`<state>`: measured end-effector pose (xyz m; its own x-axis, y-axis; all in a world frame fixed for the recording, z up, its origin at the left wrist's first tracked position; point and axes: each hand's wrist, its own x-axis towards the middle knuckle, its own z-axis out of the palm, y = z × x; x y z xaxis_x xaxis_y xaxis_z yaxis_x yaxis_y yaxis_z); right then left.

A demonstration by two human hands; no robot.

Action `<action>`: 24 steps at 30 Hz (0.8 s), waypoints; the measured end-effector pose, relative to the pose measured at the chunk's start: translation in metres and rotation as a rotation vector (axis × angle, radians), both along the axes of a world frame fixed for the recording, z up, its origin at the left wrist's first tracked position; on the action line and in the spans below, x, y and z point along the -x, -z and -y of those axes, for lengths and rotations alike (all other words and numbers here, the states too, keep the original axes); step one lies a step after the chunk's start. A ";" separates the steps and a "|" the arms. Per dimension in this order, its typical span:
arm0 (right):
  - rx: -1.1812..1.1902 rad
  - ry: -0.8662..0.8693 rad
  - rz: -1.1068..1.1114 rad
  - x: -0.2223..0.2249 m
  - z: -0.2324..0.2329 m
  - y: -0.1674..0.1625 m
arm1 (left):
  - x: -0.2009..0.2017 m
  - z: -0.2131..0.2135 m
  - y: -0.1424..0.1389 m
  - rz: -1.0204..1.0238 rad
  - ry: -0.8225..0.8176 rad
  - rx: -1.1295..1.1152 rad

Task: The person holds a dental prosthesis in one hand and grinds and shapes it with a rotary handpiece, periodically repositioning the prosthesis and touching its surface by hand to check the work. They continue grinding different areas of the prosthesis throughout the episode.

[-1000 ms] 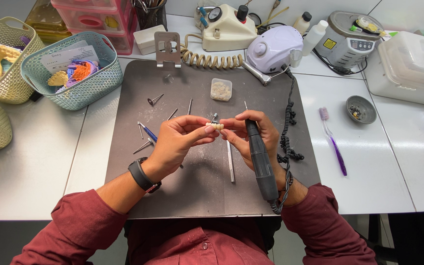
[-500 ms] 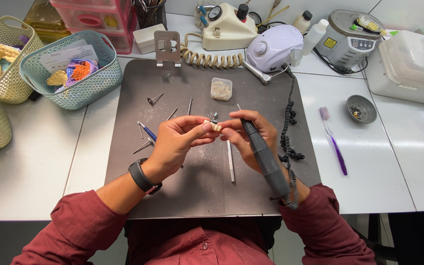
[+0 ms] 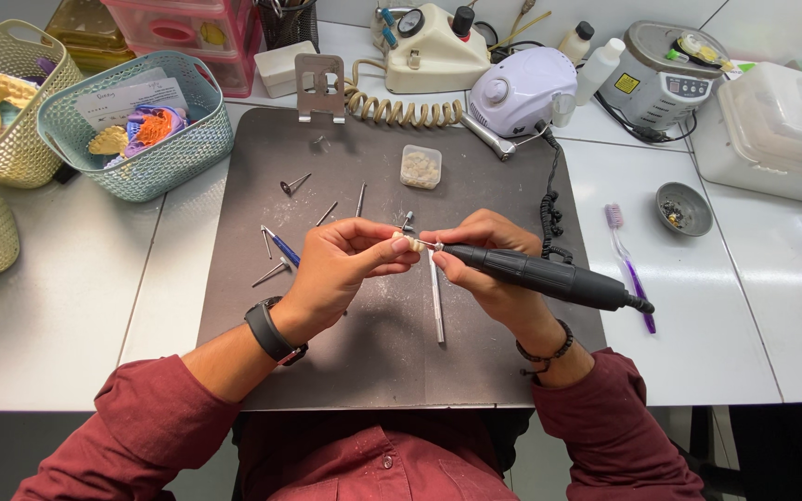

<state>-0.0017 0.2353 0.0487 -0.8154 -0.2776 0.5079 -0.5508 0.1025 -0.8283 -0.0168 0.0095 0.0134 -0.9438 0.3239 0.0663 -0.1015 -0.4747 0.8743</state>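
Over the middle of a dark work mat (image 3: 262, 176), my left hand (image 3: 345, 269) pinches a small pale tooth-like piece (image 3: 408, 244) between thumb and fingertips. My right hand (image 3: 489, 264) grips a black rotary handpiece (image 3: 549, 276), which lies nearly level with its thin bur tip touching the small piece. The handpiece's tail points right, past my wrist. A black watch sits on my left wrist, a bead bracelet on my right.
Several loose burs (image 3: 276, 246) and a long metal tool (image 3: 436, 301) lie on the mat, with a small clear box (image 3: 420, 168) beyond. Behind stand a beige motor unit (image 3: 433, 51), a white machine (image 3: 522, 93), baskets (image 3: 141, 139) at left, and a purple toothbrush (image 3: 628, 264) at right.
My right hand has swung the handpiece from steeply angled toward me to nearly level, its tail now pointing right. My left hand keeps the small piece in place.
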 end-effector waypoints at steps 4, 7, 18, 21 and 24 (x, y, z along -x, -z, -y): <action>-0.002 0.021 0.003 0.000 0.003 0.000 | 0.000 0.000 0.001 0.005 -0.005 0.008; -0.027 0.033 -0.026 0.001 0.003 0.000 | 0.000 -0.001 0.001 0.000 0.001 0.006; -0.083 0.050 -0.062 0.001 0.001 0.001 | 0.001 -0.001 0.003 -0.015 0.000 0.008; -0.059 0.025 -0.043 0.003 0.000 0.001 | 0.002 0.000 0.003 -0.018 0.007 0.014; 0.000 -0.015 0.023 0.002 -0.002 0.001 | 0.002 -0.001 0.003 -0.018 0.012 0.007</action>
